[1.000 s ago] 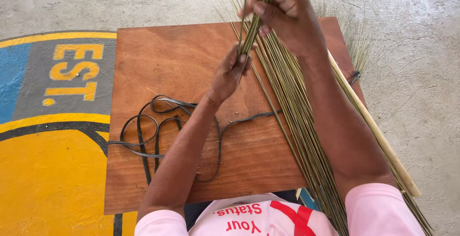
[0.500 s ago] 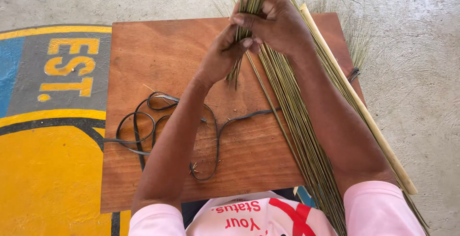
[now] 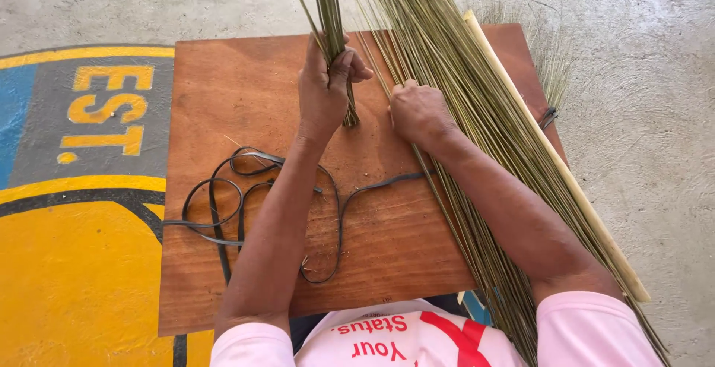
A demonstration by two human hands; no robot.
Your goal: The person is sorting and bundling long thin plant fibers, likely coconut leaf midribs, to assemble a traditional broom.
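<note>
Centrally, the left hand is clenched around a small bundle of thin green sticks, holding it upright so that its lower ends stand on the wooden counter and its upper part runs out of the top of the view. Just beside it, the right hand rests knuckles-up on the edge of a large sheaf of the same green sticks; its fingers curl down among the sticks, but whether they actually grip any cannot be told. The sheaf lies diagonally across the right part of the counter, from the top of the view down past the person's right forearm to the lower right corner. A pale, straight pole lies along the outer side of the sheaf, touching it. Near the left forearm, a dark flat strap lies in loose loops on the counter, one end trailing toward the sheaf. The counter stands on a concrete floor, which bears a painted yellow, blue and grey emblem at the left. Both sleeves are pink.
</note>
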